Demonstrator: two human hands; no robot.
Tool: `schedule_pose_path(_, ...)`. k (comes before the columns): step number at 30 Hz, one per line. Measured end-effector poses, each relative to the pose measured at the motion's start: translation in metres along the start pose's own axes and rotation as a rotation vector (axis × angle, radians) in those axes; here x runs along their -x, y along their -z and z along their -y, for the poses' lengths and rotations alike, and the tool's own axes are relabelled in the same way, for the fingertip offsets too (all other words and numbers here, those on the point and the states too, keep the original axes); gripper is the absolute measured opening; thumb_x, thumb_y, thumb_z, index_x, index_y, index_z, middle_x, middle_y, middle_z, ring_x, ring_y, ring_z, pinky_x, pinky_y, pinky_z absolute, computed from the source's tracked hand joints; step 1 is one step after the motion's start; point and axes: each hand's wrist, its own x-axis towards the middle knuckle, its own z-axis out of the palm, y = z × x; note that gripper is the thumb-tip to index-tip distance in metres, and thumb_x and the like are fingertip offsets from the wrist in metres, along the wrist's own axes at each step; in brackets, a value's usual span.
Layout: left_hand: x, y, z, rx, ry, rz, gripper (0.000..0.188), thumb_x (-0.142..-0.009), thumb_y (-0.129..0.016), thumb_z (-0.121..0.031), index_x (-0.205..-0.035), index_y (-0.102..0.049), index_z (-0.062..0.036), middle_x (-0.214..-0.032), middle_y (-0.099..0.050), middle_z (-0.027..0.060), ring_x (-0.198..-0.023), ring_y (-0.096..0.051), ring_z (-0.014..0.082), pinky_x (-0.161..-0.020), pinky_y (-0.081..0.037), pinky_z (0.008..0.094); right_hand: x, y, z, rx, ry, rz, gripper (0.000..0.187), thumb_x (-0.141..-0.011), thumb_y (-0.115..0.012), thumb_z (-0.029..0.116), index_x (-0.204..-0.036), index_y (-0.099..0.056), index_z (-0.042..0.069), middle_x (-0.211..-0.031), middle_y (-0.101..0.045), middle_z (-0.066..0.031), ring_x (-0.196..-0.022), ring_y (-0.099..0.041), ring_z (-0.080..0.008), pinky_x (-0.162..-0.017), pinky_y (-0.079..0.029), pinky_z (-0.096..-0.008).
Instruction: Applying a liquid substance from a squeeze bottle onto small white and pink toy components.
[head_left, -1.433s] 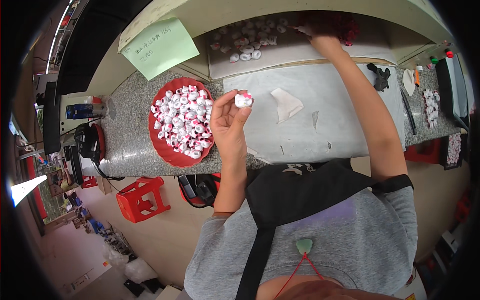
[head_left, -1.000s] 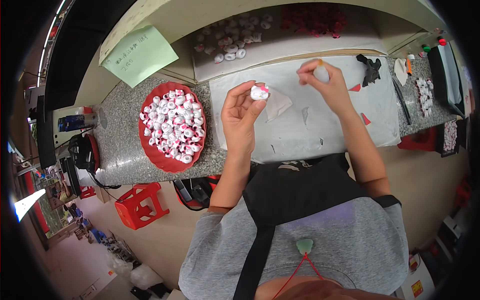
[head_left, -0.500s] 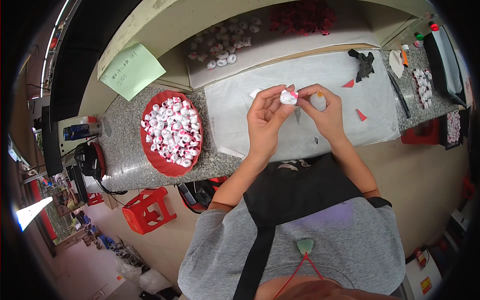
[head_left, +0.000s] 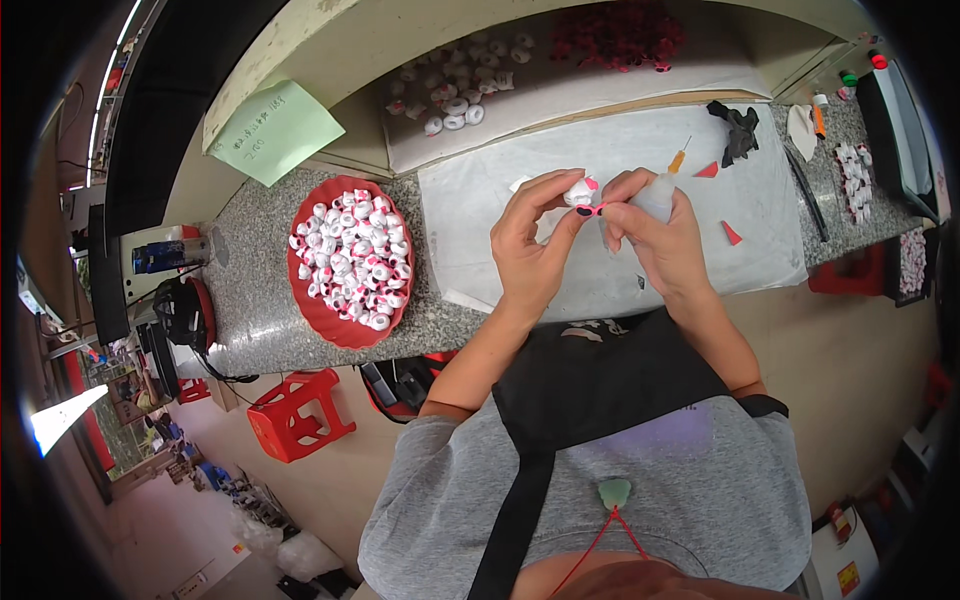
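Over the white work sheet, my left hand is closed, pinching a small white figurine head with a pink bow-like patch. Tucked in the closed fingers of my right hand is a soft translucent squeeze bottle with an amber hub and thin needle tip pointing up and away. Between the fingertips of both hands sits a tiny pink piece with dark ovals, shaped like sunglasses. My right thumb and finger reach its right end. My fingers partly cover the head.
To the left, a red scalloped bowl holds many similar white-and-pink heads. White pieces and a red-pink pile lie on the shelf behind. Red scraps and a crumpled black piece rest right of my hands.
The bottle has tipped so its needle now shows, pointing up and right. The head has turned in my left fingers, and the pink sunglasses-shaped piece has come into view between my hands.
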Motion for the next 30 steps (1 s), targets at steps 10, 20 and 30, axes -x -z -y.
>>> schedule_pose_path(10, 0.002, 0.005, -0.010, 0.207, 0.160, 0.067, 0.029, -0.068, -0.055, 0.006, -0.096, -0.050, 0.0017, -0.097, -0.051, 0.0118, -0.087, -0.050, 0.0152, -0.073, -0.042, 0.0228, 0.001, 0.000, -0.002, 0.141, 0.124, -0.037, 0.009, -0.068, -0.055, -0.001, -0.073, -0.048, -0.001, -0.074, -0.047, -0.0072, -0.056, -0.045, -0.0104, -0.047, -0.037, -0.0216)
schedule_pose_path(20, 0.005, 0.012, -0.016, 0.440, 0.255, 0.194, 0.026, -0.072, -0.051, 0.005, -0.097, -0.047, 0.0039, -0.099, -0.050, 0.0141, -0.094, -0.047, 0.0174, -0.080, -0.039, 0.0264, 0.005, -0.006, 0.007, 0.302, 0.114, 0.130, 0.030, -0.064, -0.059, -0.002, -0.093, -0.051, -0.002, -0.073, -0.049, -0.0052, -0.057, -0.046, -0.0085, -0.046, -0.038, -0.0182)
schedule_pose_path(30, 0.012, 0.011, -0.011, 0.369, 0.094, 0.197, 0.018, -0.071, -0.052, 0.004, -0.090, -0.053, 0.0025, -0.093, -0.053, 0.0131, -0.086, -0.051, 0.0177, -0.074, -0.041, 0.0265, 0.012, -0.005, 0.005, 0.246, 0.164, 0.136, 0.024, -0.065, -0.062, 0.003, -0.087, -0.055, -0.002, -0.067, -0.051, -0.0034, -0.056, -0.045, -0.0071, -0.049, -0.038, -0.0188)
